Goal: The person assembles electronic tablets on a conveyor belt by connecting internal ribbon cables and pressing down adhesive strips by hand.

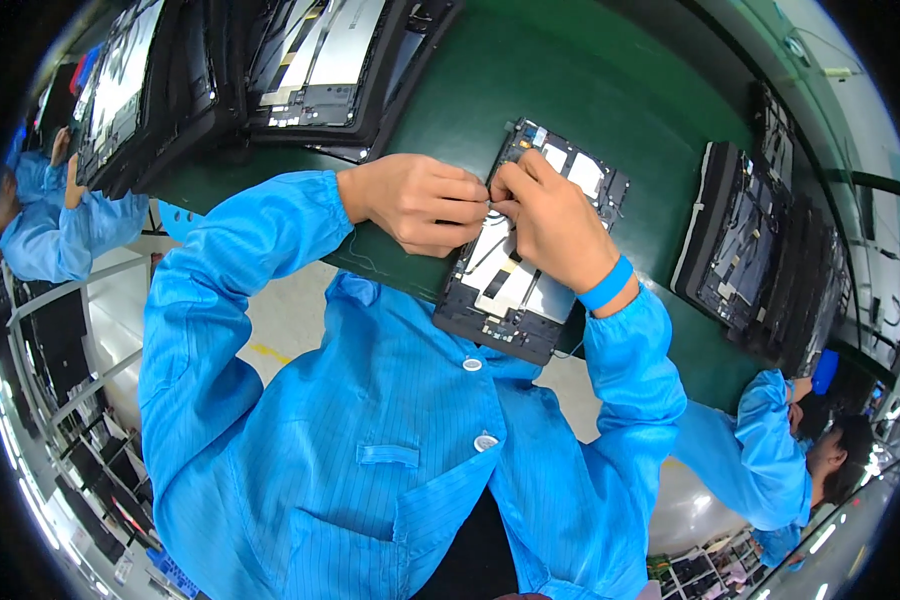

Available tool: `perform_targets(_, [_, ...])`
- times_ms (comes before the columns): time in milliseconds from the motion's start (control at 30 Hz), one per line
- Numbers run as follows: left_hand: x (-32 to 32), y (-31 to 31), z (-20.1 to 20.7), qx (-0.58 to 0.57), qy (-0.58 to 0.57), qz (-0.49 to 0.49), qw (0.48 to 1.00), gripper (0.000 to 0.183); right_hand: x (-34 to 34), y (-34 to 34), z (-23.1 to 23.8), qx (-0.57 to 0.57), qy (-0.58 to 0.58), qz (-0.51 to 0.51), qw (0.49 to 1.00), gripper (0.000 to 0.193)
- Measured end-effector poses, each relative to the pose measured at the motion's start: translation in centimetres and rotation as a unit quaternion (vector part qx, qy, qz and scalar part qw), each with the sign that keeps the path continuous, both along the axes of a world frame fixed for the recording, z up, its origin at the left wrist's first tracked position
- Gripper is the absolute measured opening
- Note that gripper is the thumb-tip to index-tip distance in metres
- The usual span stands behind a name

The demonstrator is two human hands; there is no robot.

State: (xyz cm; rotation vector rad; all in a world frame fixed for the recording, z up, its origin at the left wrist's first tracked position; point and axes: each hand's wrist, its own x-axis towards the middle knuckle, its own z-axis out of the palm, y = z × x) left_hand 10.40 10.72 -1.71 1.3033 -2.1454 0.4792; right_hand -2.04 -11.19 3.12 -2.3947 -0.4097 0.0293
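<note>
An opened tablet (500, 275) lies on the green table in front of me, its silver battery packs, black frame and ribbon cables exposed. My left hand (420, 205) is at the tablet's left edge, fingers curled and pinched together. Over the upper middle of the tablet is my right hand (555, 220), with a blue band round its wrist. Its thumb and forefinger are pinched close to the left fingertips. Whatever sits between the fingertips is too small or hidden to make out. Part of the tablet's middle is covered by my right hand.
Stacked opened tablets (320, 85) stand at the far left of the green table (610, 70). More opened tablets (735, 235) are piled at the right. A co-worker in blue (770, 460) sits at the lower right, another person (60, 220) at the left.
</note>
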Motion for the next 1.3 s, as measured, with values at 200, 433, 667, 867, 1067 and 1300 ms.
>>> perform_targets(200, [0.3,0.0,0.0,0.005,0.016,0.001,1.000,0.031,0.2,-0.9,-0.3,0.062,0.022,-0.014,0.998,0.019])
perform_targets(433, [0.2,0.0,0.1,0.021,0.040,0.002,0.999,0.030,0.3,-1.0,-0.2,0.046,0.021,-0.009,0.999,0.017])
perform_targets(667, [0.2,0.0,0.2,0.039,0.057,0.010,0.998,0.028,0.4,-0.9,-0.4,0.049,0.027,-0.023,0.998,0.016])
perform_targets(867, [0.7,-0.4,0.6,0.044,0.039,-0.007,0.998,0.029,0.9,-1.1,-0.7,0.043,0.013,-0.025,0.999,0.014])
perform_targets(1067, [2.0,-0.7,2.1,0.098,0.001,-0.044,0.994,0.029,1.6,-1.1,-0.1,0.081,0.048,-0.054,0.994,0.016])
perform_targets(1300, [2.7,-1.4,2.2,0.125,0.015,-0.014,0.992,0.029,1.9,-1.6,-0.7,0.103,-0.007,-0.053,0.993,0.013])
